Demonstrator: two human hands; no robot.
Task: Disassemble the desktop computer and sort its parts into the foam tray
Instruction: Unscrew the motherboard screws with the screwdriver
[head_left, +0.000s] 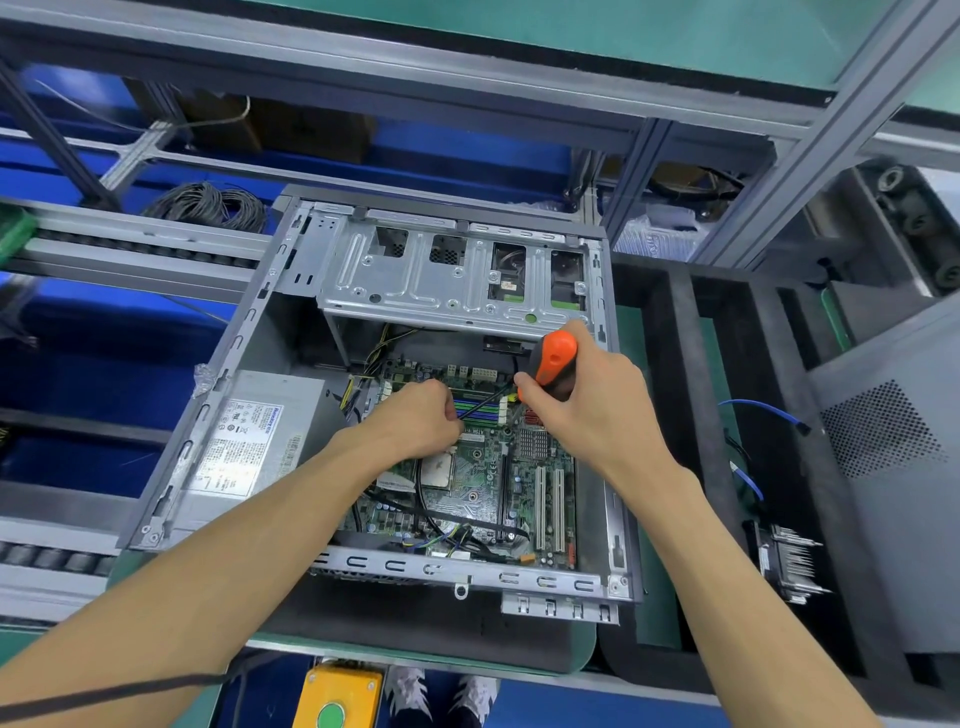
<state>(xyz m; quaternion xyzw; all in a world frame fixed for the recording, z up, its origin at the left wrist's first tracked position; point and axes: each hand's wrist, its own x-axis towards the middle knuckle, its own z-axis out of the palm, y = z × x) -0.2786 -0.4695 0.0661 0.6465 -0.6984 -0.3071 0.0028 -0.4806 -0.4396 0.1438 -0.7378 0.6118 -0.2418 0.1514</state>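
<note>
Right hand (582, 400) clamped on orange-handled screwdriver (555, 358), over motherboard (483, 478). Left hand (415, 421) curled, pinching black cable (480, 404) near memory slots. Open computer case (218, 415) centre; foam tray (675, 332) right.

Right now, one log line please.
left hand: pinching black cable | right hand: gripping screwdriver | motherboard: in case
</note>
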